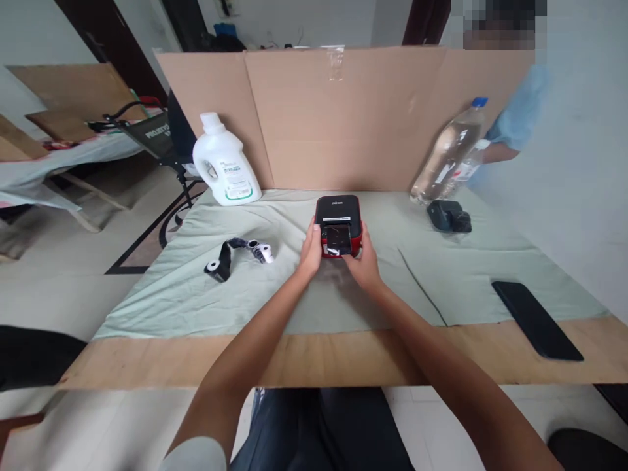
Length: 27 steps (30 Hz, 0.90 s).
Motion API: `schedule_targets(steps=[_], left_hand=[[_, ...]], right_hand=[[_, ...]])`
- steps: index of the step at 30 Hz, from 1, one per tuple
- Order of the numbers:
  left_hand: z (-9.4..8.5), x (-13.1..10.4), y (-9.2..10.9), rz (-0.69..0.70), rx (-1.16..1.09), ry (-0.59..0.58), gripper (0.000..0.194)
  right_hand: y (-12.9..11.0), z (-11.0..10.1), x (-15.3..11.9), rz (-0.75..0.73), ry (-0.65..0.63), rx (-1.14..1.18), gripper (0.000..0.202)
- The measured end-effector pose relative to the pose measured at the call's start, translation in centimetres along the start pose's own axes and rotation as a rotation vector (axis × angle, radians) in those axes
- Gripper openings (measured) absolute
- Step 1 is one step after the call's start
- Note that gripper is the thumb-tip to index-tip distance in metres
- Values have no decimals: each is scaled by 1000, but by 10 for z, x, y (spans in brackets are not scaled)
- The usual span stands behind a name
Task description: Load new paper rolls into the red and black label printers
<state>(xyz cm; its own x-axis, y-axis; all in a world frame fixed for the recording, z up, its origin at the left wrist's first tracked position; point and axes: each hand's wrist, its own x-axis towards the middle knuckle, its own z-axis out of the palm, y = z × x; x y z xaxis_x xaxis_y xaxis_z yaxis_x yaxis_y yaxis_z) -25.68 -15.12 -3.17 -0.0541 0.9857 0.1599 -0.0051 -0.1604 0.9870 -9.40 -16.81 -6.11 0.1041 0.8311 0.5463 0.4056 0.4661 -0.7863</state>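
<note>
Clasping the black-and-red device (pixel 338 210) from both sides, our left hand (pixel 310 250) and right hand (pixel 364 265) hold it midway along the table (pixel 314 361), nearer the back edge than the front. We judge it light and stiff, possibly slippery, best gripped by its side walls, clear of the glossy black strip (pixel 339 238). Its logo (pixel 337 203) is too blurred to read; lettering on the chair (pixel 153 136) seems to begin PROJ.

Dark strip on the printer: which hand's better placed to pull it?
Right hand, likely: its thumb is beside the dark strip, near its lower edge; the left hand grips the printer from the left.
</note>
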Motion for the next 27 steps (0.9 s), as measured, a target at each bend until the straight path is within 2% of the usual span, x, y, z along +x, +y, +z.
schedule_targets(steps=[3, 7, 9, 11, 13, 15, 17, 18, 20, 22, 24, 26, 27], left_hand=[[3, -17, -8, -12, 67, 21, 74], [3, -25, -9, -45, 134, -17, 76], [-1, -26, -5, -22, 162, -52, 73], [-12, -34, 1, 30, 225, -101, 68], [-34, -51, 8, 87, 326, -116, 61], [-71, -76, 16, 120, 455, -42, 49], [-117, -103, 22, 105, 628, 154, 35], [-141, -115, 25, 81, 761, 289, 34], [-185, -130, 28, -16, 1011, 573, 42], [-217, -135, 27, -175, 1173, 739, 54], [-238, -136, 21, -368, 1232, 744, 63], [-250, -136, 13, -500, 1246, 652, 65], [-254, -137, 9, -523, 1256, 597, 66]], right_hand=[[3, -10, -13, 44, -43, 60, 91], [7, -20, -21, 89, -58, 102, 95], [9, -23, -22, 91, -73, 82, 98], [10, -24, -23, 95, -89, 57, 102], [11, -24, -24, 105, -90, 47, 104], [11, -25, -27, 102, -82, 47, 107], [13, -26, -29, 79, -73, 41, 110], [14, -26, -30, 66, -70, 36, 112], [18, -26, -32, 58, -62, 35, 117], [25, -25, -34, 72, -62, 56, 120], [32, -23, -36, 101, -62, 92, 118], [36, -22, -38, 132, -59, 124, 113], [36, -22, -38, 147, -55, 130, 111]])
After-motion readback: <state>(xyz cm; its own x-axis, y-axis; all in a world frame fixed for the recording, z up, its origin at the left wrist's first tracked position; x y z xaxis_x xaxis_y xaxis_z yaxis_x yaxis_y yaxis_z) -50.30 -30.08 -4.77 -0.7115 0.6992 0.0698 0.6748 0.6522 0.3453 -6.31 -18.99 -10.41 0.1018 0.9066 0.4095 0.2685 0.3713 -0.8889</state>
